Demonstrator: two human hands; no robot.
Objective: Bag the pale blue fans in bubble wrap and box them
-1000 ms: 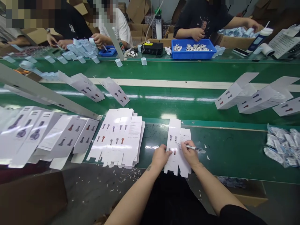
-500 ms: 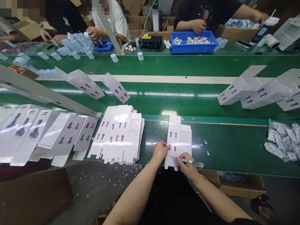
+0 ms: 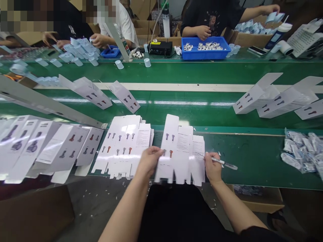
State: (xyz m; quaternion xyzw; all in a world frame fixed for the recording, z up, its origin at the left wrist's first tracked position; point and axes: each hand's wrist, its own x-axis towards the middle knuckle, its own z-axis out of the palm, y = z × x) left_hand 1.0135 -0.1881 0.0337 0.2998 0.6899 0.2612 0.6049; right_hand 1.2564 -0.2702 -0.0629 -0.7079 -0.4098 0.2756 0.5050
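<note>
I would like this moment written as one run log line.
left hand: grips printed carton sheet | right hand: holds pen beside second sheet | left of hands: flat carton stack

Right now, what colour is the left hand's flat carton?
The flat carton is mainly white; head view.

Single head-worn view, forward and down from near above the hands and workbench.

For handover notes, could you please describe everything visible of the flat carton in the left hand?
The flat carton looks like white cardboard. Its left panel pictures four gadgets, one orange; the next carries small text. Its near end is notched. The left hand grips its left edge; slightly askew, it overlaps another flat carton on the green table.
</note>
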